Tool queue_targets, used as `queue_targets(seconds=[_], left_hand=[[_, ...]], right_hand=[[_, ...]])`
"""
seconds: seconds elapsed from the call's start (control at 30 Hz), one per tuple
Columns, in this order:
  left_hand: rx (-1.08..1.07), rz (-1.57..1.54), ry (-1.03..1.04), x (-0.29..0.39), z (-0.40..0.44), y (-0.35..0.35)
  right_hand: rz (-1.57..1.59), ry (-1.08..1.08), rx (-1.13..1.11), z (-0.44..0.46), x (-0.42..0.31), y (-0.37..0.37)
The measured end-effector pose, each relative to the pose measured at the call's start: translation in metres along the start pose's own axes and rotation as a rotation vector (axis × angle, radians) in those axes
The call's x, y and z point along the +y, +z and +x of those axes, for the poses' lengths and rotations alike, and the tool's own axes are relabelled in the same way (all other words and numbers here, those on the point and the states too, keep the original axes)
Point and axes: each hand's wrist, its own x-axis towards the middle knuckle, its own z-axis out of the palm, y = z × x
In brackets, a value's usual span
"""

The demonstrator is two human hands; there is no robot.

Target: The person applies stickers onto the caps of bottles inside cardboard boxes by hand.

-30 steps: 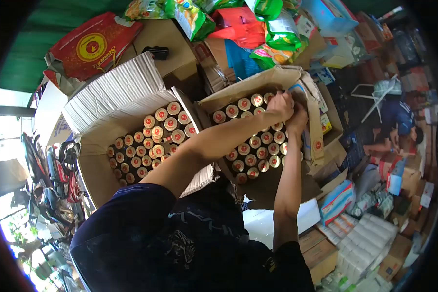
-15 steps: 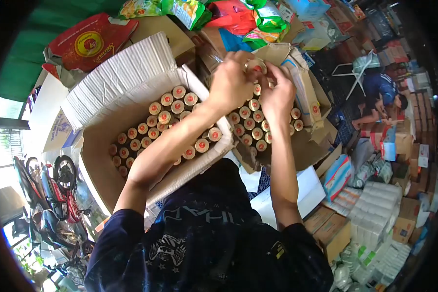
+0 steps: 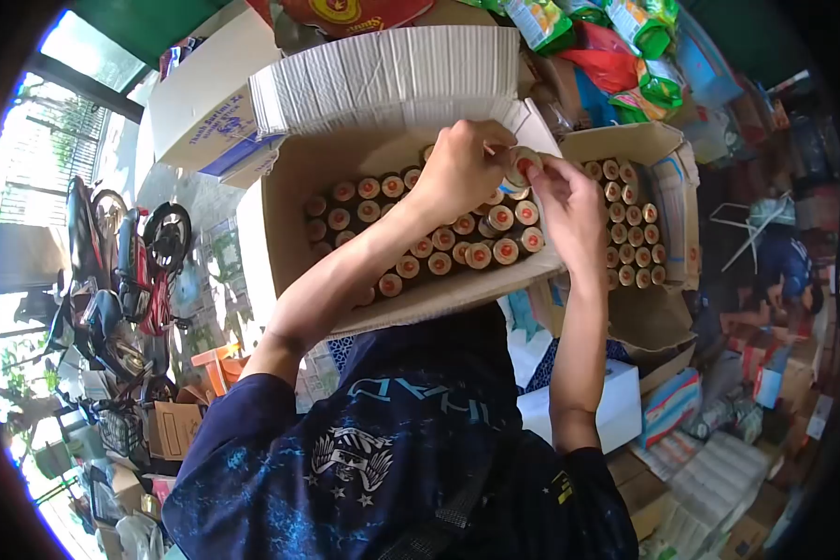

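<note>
A round-topped container (image 3: 521,166) with a pale gold lid and a red centre mark is held up between my hands, over the right part of the left cardboard box (image 3: 285,210). My right hand (image 3: 569,205) grips it from the right, thumb and fingers closed at its rim. On its other side, my left hand (image 3: 467,173) has bent fingers closed against it; its fingertips are partly hidden. Below, rows of similar gold-topped containers (image 3: 439,263) stand upright in the box, partly covered by my left forearm.
To the right, a second open cardboard box (image 3: 667,173) holds more gold-topped containers (image 3: 635,215). Colourful snack packets (image 3: 616,56) lie behind it. Motorbikes (image 3: 126,271) stand at the left. A person in blue (image 3: 786,266) bends among cartons at the far right.
Both hands have moved with the container from over the right box to over the left box. The camera view has turned, shifting the boxes in the frame.
</note>
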Motion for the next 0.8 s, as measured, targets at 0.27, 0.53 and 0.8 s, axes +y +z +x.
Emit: queue_targets(seconds=[0.27, 0.53, 0.8], left_hand=[[-0.186, 0.077, -0.223, -0.064, -0.027, 0.006], [-0.293, 0.133, -0.353, -0.114, -0.052, 0.034], [-0.319, 0.107, -0.335, -0.119, -0.057, 0.043]], right_hand=[[0.109, 0.3, -0.513, 0.011, 0.056, 0.032], [-0.239, 0.551, -0.704, 0.011, 0.099, 0.067], [-0.33, 0.549, -0.677, 0.007, 0.094, 0.06]])
